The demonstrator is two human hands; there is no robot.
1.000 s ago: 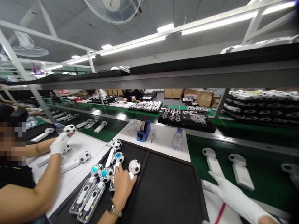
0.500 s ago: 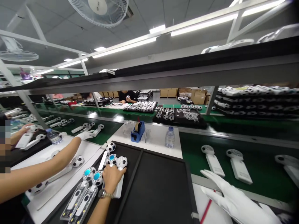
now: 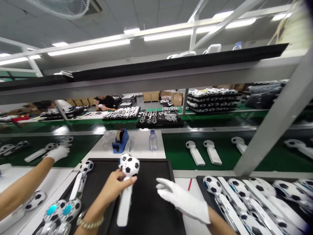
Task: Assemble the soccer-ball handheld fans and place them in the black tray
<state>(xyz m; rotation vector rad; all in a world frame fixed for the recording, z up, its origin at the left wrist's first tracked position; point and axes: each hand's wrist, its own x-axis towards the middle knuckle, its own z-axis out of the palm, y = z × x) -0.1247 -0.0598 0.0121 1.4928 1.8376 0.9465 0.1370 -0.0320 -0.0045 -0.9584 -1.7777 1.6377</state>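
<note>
My bare left hand, with a beaded band at the wrist, grips a white handheld fan with a soccer-ball head, just under the ball. A second ball head shows behind it; whether my hand holds that one too I cannot tell. Both are over the black tray. My right hand, in a white glove, is over the tray's right side with fingers stretched and nothing in them. In the tray's left part lie several fans with blue discs.
A co-worker's gloved hand reaches to fans on the green belt at left. Behind the tray are a blue tape dispenser and a water bottle. At right, a filled tray of fans stands beside a slanted metal post.
My left hand has lifted the fan from the tray's left part and carried it right. My gloved right hand has come in over the tray. The view has turned right.
</note>
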